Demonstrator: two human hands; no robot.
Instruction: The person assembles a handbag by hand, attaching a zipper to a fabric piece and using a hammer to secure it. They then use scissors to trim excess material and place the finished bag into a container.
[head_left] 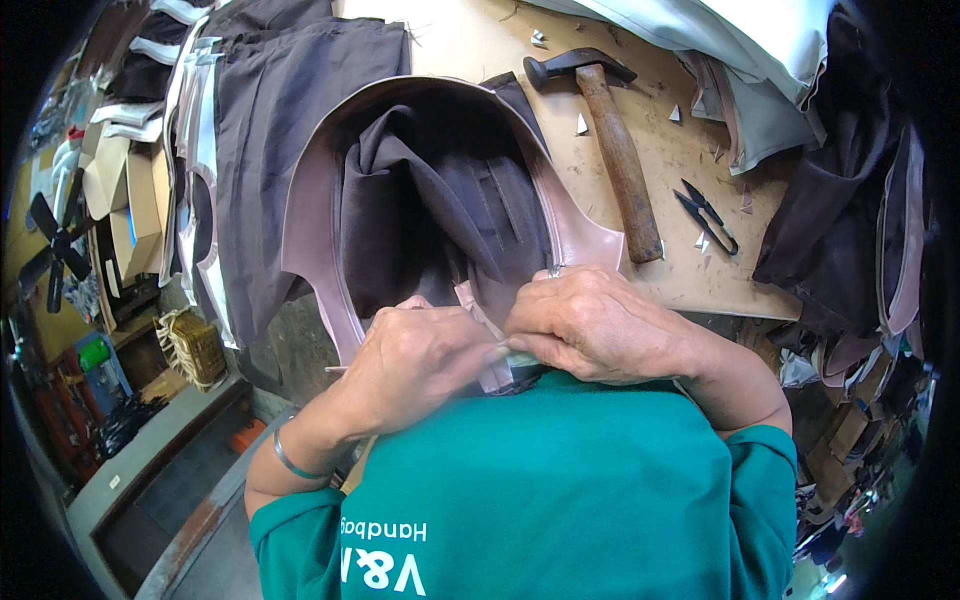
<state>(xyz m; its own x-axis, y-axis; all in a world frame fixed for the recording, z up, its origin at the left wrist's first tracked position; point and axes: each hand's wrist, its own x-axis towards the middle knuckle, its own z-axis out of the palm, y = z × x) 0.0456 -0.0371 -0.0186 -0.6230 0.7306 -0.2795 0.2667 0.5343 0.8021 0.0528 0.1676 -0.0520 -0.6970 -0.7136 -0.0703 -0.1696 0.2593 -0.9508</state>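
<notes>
A half-made handbag piece lies before me, with a curved pink leather edge (585, 240) around a dark brown fabric lining (420, 225). My left hand (425, 350) is closed at the near side of the bag, its fingertips pinched together and slightly blurred. Right beside it, my right hand (595, 320) is also closed, thumb and fingers pinching the near edge. The fingertips of both hands almost meet. Between them a narrow pink strip (494, 372) shows above and below the fingers. Exactly which layer each hand pinches is hidden.
On the tan work table (540, 150) lie a wooden-handled hammer (620, 160), small black thread snips (708, 215) and white scraps. Dark fabric panels (270, 130) are stacked at left; pale leather pieces (745, 70) and dark lining (830, 190) at right. A black fan (55, 250) stands far left.
</notes>
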